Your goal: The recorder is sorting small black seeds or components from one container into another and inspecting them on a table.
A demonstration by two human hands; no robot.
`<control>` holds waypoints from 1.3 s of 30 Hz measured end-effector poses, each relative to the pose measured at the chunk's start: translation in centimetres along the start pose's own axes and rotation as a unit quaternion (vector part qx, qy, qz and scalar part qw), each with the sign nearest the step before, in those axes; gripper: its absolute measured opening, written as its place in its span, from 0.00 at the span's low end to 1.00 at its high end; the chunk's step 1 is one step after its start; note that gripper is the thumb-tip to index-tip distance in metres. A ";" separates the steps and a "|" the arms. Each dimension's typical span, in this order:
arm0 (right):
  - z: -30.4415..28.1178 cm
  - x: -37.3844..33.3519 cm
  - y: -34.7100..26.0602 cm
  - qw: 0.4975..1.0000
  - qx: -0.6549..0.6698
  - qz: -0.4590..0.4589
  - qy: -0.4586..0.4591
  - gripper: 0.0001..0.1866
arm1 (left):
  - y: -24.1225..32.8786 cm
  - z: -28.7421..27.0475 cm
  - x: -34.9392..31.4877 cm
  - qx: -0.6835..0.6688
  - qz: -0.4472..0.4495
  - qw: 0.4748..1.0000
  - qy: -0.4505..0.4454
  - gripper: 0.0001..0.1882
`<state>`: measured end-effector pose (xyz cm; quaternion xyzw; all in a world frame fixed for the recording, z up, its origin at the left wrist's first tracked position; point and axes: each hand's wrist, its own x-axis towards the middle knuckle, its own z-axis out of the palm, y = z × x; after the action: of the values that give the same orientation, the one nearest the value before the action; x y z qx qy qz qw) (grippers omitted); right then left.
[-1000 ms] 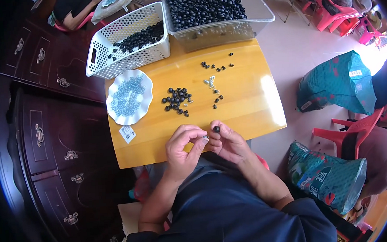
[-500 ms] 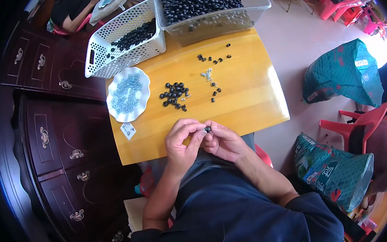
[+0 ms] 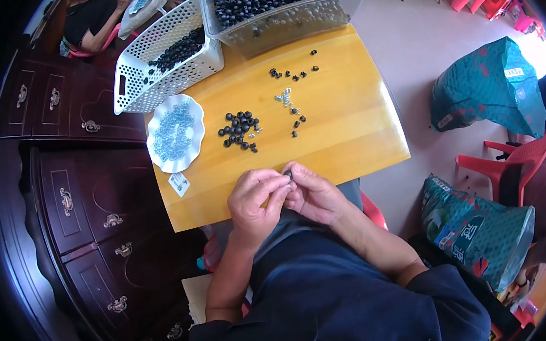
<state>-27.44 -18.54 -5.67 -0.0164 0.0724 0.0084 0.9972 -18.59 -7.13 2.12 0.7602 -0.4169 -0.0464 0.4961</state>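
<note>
Right hand is pinching dark bead near worktop front edge; left hand is meeting it from left, grip hidden, can't tell; bead axis unclear.

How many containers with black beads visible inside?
2: a white perforated basket at the table's far left and a clear plastic bin beside it, to its right. Others may be hidden; the teal bags' contents aren't visible.
</note>
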 end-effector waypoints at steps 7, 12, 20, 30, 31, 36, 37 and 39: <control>0.8 0.0 0.1 0.998 -0.052 -0.013 0.019 0.13 | 0.7 -0.1 0.4 0.036 0.017 0.999 0.013 0.10; 0.8 -0.1 0.1 0.992 -0.126 0.004 0.021 0.15 | 0.0 -0.6 0.0 -0.025 -0.030 0.999 0.002 0.09; 1.5 -0.6 -0.7 0.985 -0.173 0.008 0.026 0.13 | -0.7 -2.0 0.2 -0.297 -0.248 0.919 -0.073 0.13; 1.5 -0.6 -1.4 0.995 -0.096 0.014 0.003 0.13 | -4.9 -2.3 3.1 0.196 -0.061 0.979 -0.010 0.10; 1.5 -0.5 -1.4 0.995 -0.097 0.014 0.002 0.13 | -4.9 -2.1 3.2 0.196 -0.059 0.979 -0.011 0.10; 1.1 -0.4 -1.6 0.995 -0.104 0.007 0.010 0.13 | -5.1 -1.8 3.3 0.273 0.014 0.961 -0.047 0.09; 1.1 -0.4 -1.6 0.995 -0.103 0.006 0.011 0.13 | -5.3 -1.8 3.3 0.273 0.014 0.961 -0.048 0.09; 1.2 -0.4 -1.7 0.995 -0.103 0.004 0.010 0.13 | -5.7 -1.9 3.2 0.284 0.024 0.956 -0.070 0.09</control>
<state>-27.65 -20.20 -4.33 -0.1185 0.0813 0.0198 0.9894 -12.24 -7.00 -0.36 0.8544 -0.4647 0.0329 0.2301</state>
